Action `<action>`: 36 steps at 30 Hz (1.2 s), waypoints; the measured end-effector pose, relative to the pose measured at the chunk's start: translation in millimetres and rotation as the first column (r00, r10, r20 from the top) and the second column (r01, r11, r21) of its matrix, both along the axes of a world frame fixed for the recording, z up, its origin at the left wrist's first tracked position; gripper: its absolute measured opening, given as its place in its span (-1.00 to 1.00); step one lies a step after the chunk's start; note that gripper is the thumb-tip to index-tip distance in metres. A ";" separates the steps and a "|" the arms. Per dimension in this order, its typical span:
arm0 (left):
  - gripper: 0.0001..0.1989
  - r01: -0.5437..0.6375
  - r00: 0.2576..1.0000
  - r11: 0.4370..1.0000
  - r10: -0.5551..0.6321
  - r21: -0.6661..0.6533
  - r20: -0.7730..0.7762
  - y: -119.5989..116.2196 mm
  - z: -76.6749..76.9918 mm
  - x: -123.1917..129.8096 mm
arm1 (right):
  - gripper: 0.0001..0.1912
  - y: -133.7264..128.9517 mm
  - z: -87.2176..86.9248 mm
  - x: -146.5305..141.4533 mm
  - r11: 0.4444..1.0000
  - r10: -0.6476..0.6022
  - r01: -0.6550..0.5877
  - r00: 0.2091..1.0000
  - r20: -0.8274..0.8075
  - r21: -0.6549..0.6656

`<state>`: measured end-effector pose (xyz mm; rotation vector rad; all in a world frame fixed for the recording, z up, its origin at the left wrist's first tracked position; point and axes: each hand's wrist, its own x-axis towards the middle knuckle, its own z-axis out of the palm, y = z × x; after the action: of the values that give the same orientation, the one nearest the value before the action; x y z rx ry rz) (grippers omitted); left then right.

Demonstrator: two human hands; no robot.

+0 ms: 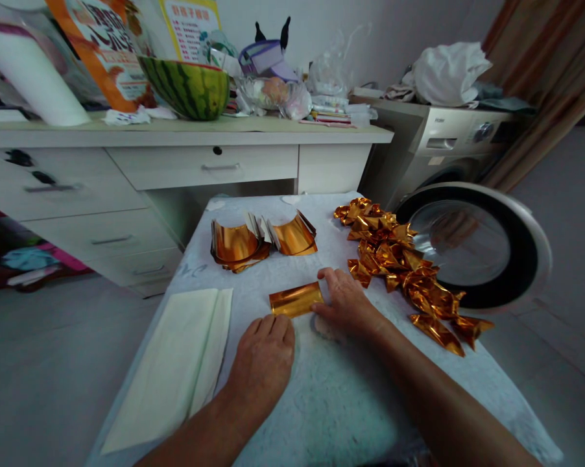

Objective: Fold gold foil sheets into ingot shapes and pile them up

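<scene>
A small gold foil paper sheet (296, 299) lies on the cloth-covered table between my hands. My left hand (266, 350) has its fingers curled and pressed together at the sheet's near left edge; its fingertips are partly hidden. At the right end, my right hand (345, 301) has thumb and fingers apart, the thumb touching the foil. Beyond the hands stand two curved stacks of gold foil sheets (237, 243) (292, 237), side by side. Many folded gold foil pieces (394, 259) lie heaped along the right side of the table.
Pale folded paper (168, 357) lies at the table's left. Behind is a white desk (253, 139) with a cut watermelon (190, 87) and bags on top. A washing machine (443, 139) has its round door (521, 253) open beside the table's right edge.
</scene>
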<state>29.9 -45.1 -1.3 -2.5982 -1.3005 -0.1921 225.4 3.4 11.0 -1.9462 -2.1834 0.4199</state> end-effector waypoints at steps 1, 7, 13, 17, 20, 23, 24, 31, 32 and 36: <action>-0.81 0.001 1.000 1.000 -0.001 -0.002 -0.002 0.1 0.3 -0.1 | -0.44 0.5 0.4 2.2 1.000 -0.002 0.002 1.000 -0.005 -0.009; -0.78 0.005 1.000 1.000 -0.005 -0.004 0.004 1.5 1.6 -0.1 | -0.46 2.5 5.1 10.1 0.998 0.023 -0.025 0.999 -0.041 -0.053; -0.78 0.001 1.000 1.000 -0.001 0.009 0.027 1.8 0.4 0.1 | -0.48 5.5 5.2 15.6 0.997 0.049 -0.055 0.994 -0.097 -0.061; -0.78 0.005 0.999 1.000 -0.005 -0.004 0.051 3.5 -0.8 0.3 | -0.51 7.4 3.6 19.9 0.995 0.066 -0.073 0.992 -0.107 -0.065; -0.78 -0.001 0.997 1.000 0.002 -0.014 0.083 6.5 -1.7 0.2 | -0.58 9.2 1.4 23.7 0.996 0.070 -0.077 0.988 -0.136 -0.050; -0.78 -0.006 0.992 0.999 0.012 -0.050 0.122 9.5 -1.2 -0.3 | -0.69 10.3 -0.5 25.2 0.996 0.079 -0.070 0.979 -0.188 0.050; -0.78 -0.006 0.991 0.998 0.015 -0.065 0.133 10.2 -0.7 -0.7 | -0.72 10.2 -0.5 24.3 0.991 0.104 -0.084 0.973 -0.208 0.102; -0.83 -0.004 0.983 0.991 0.028 -0.132 0.183 13.9 1.6 -4.1 | -0.89 2.1 3.2 8.1 0.929 0.353 -0.307 0.902 -0.248 0.204; -0.83 -0.001 0.982 0.991 0.026 -0.132 0.187 14.5 0.9 -4.5 | -0.89 1.4 2.6 6.7 0.932 0.344 -0.300 0.907 -0.243 0.201; -0.84 -0.017 0.981 0.991 0.042 -0.134 0.188 17.9 -2.2 -5.5 | -0.62 0.7 -1.7 4.1 0.945 0.303 -0.264 0.930 -0.208 0.195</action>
<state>24.4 -27.2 -3.5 -2.7246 -1.4612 -0.3709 229.5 4.1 9.4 -1.4194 -2.2654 0.4703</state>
